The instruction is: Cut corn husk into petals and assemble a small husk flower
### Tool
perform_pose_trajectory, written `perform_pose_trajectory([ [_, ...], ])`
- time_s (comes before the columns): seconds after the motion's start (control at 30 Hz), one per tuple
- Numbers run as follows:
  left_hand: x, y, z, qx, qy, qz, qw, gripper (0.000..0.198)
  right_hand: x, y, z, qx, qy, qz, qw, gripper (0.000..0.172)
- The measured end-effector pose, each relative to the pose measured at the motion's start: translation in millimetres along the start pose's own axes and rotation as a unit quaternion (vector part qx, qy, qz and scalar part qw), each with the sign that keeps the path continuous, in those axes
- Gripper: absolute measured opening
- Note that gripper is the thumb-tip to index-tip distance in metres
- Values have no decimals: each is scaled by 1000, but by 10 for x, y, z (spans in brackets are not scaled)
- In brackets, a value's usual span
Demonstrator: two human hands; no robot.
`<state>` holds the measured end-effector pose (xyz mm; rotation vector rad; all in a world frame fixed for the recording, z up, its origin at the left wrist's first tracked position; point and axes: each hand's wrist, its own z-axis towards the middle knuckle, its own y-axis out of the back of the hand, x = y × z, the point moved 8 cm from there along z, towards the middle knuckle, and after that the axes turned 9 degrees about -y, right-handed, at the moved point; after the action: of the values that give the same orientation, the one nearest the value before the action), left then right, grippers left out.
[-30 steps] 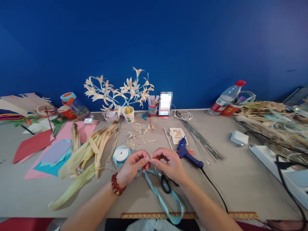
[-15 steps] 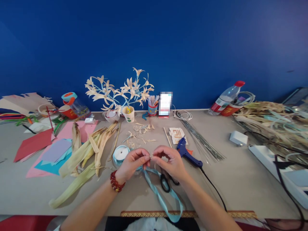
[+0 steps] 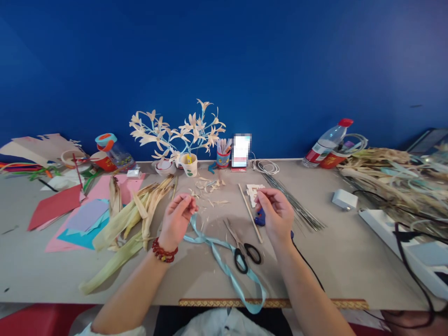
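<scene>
My left hand (image 3: 178, 219), with a red bead bracelet at the wrist, is raised above the table with its fingers pinched together. My right hand (image 3: 276, 213) is held up opposite, thumb and fingers also closed. Whatever either pinch holds is too small to make out. Light blue ribbon (image 3: 217, 254) trails from behind the left hand toward the table's front edge; its spool is hidden. Black-handled scissors (image 3: 241, 249) lie between the hands, partly on the ribbon. Behind the right hand, a blue glue gun (image 3: 260, 218) is mostly covered. A thin stick (image 3: 250, 213) rests beside it.
Dried corn husks (image 3: 135, 217) and coloured paper (image 3: 86, 217) lie at left. Husk flowers (image 3: 192, 126) stand in a paper cup (image 3: 190, 166) at the back. Wires (image 3: 297, 203), a bottle (image 3: 325, 144), a white power strip (image 3: 395, 238) and more husk strips (image 3: 388, 172) are at right.
My hands were together in the middle, fingertips meeting; they have moved apart and up. The scissors now show fully, while the spool and most of the glue gun have become hidden.
</scene>
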<state>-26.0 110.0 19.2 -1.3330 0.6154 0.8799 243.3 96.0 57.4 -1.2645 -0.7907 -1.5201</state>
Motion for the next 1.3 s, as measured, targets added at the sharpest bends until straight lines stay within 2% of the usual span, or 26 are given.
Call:
perform_pose_trajectory([
  [0.1,-102,75,65,-24,-18,-21,999,9,124,113,30,-34,22,16,999,12],
  [0.27,-222,240,162,-73,-1,-42,996,11,313,341,78,-107,59,43,992,12],
  [0.37,-357,294,197,-92,-9,-64,994,10,363,366,84,-103,55,45,992,11],
  [0.5,-457,216,151,-70,-22,-49,996,10,472,358,67,-88,64,31,994,11],
  [0.57,-357,110,65,-43,3,-30,999,11,557,391,81,-92,81,12,992,12],
  [0.63,-139,-11,-65,-9,62,-1,998,13,621,441,141,-83,93,-21,992,13],
  [0.77,299,-208,-330,52,161,39,985,18,539,609,387,-9,69,-179,981,21],
  [0.83,412,-292,-399,91,182,62,977,19,396,752,505,26,50,-315,947,25],
  [0.87,439,-319,-410,106,183,82,974,19,296,825,550,47,39,-397,916,26],
  [0.93,457,-342,-392,130,175,135,967,19,28,992,603,87,-2,-573,815,24],
  [1.0,462,-341,-341,149,154,191,958,19,-154,1175,622,92,-24,-633,768,22],
  [1.17,522,-328,-204,215,79,325,917,20,-413,1423,608,86,-42,-682,725,22],
  [1.3,449,-386,-115,269,-36,470,840,17,-483,1493,552,126,-58,-681,719,17],
])
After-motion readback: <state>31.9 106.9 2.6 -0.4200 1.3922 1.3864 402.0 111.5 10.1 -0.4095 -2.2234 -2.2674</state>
